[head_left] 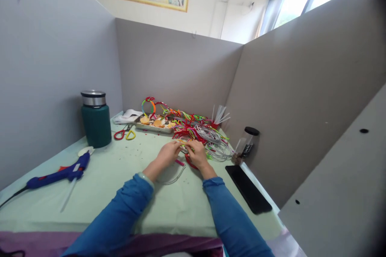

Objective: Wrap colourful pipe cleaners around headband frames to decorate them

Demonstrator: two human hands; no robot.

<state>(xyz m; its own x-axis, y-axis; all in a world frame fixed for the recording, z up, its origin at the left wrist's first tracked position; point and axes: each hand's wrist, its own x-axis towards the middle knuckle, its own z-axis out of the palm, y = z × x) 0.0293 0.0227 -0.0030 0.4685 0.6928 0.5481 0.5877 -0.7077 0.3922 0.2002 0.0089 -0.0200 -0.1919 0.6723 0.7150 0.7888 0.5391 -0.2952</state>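
Close together over the middle of the table, my left hand (169, 153) and my right hand (196, 153) pinch a thin yellow-orange strand (181, 141) between their fingertips. What else the fingers cover cannot be made out. A loop of grey cord (173, 180) with a pink end lies below my left hand. Beside my right wrist is a red piece (190, 162), partly hidden by the hand. Just beyond the hands spreads a pile of coloured cords (189, 122), with a bundle of grey cords (211, 138) at its right.
At left stand a green bottle (96, 126) and a blue glue gun (64, 173). Red-and-yellow scissors (124, 133) lie near a metal tray (155, 129) of small pieces. On the right are a black phone-like slab (249, 189) and a clear black-lidded jar (247, 143). Grey partitions (177, 60) enclose the table.
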